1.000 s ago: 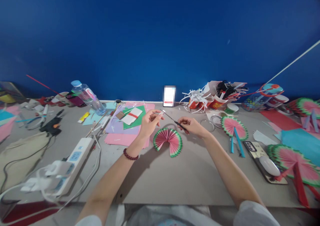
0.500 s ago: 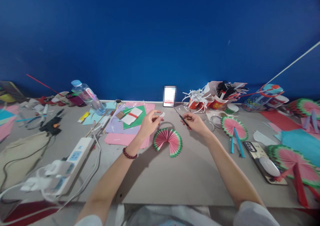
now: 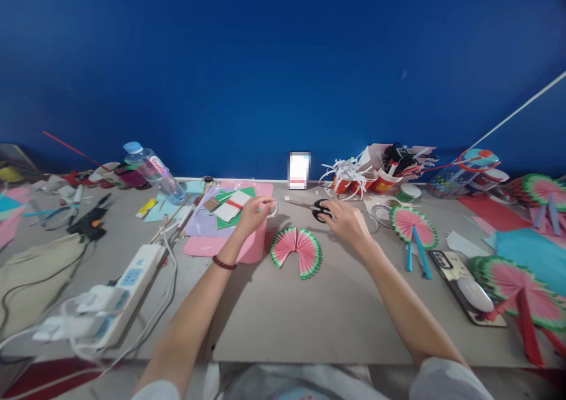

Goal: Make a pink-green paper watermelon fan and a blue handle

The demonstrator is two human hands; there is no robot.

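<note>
A watermelon-patterned pleated paper fan [image 3: 295,251], red with a green and white rim, lies on the table between my forearms, a gap at its lower side. My left hand [image 3: 255,216] is closed just beyond its left side, fingertips pinching a small white piece [image 3: 275,208], perhaps tape; its exact kind is unclear. Across from it, my right hand [image 3: 347,220] has its fingers on the black handles of a pair of scissors [image 3: 322,210]. The scissor blades point left, and a tiny white scrap shows near their tip.
Coloured paper sheets [image 3: 221,245] lie left, near a power strip [image 3: 132,288] and a tilted bottle [image 3: 154,170]. A lit phone [image 3: 299,170] leans on the blue wall. To the right are cups with white strips [image 3: 349,173], finished fans [image 3: 414,226] and a mouse [image 3: 475,294].
My left hand has moved left, away from the scissors. My right hand has turned over the scissors, whose black handles now show and whose blades point left. The fan stays put.
</note>
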